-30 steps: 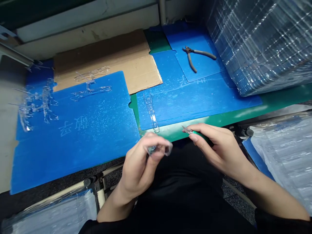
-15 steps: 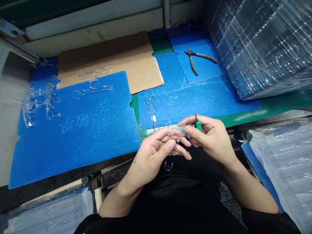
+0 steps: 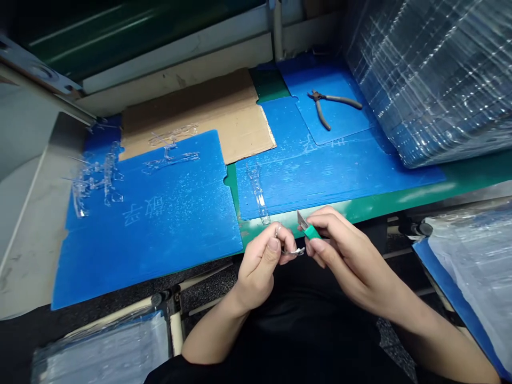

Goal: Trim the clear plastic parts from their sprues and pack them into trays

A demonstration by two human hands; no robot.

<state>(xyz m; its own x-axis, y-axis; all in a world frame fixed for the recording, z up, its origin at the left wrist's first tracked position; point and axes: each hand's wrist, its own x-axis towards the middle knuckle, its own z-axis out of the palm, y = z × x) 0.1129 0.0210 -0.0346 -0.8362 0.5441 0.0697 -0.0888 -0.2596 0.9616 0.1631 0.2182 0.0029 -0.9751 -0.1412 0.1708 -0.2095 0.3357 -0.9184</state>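
Observation:
My left hand (image 3: 262,261) is closed around a clear plastic part (image 3: 294,252), whose curved end sticks out to the right past the fingers. The rest of that part is hidden in the hand. A green-handled craft knife (image 3: 311,231) is gripped in my right hand (image 3: 340,242), its pointed blade tipped up and to the left. Blade and plastic part are close together but look apart. Just beyond my left hand, a similar long clear plastic part (image 3: 259,193) lies at the edge of the blue sheet (image 3: 320,178).
Side cutters (image 3: 326,101) lie spread at the back right. A wrapped stack of clear trays (image 3: 436,80) stands at the right. Several clear plastic mouldings (image 3: 108,173) lie on the left blue sheet (image 3: 180,229), with others by the cardboard (image 3: 224,106). Pipe frames (image 3: 176,325) run below the table edge.
My left hand has closed further and turned the clear part from upright to nearly level. My right hand has tilted the knife leftward, toward the part. The view has shifted slightly.

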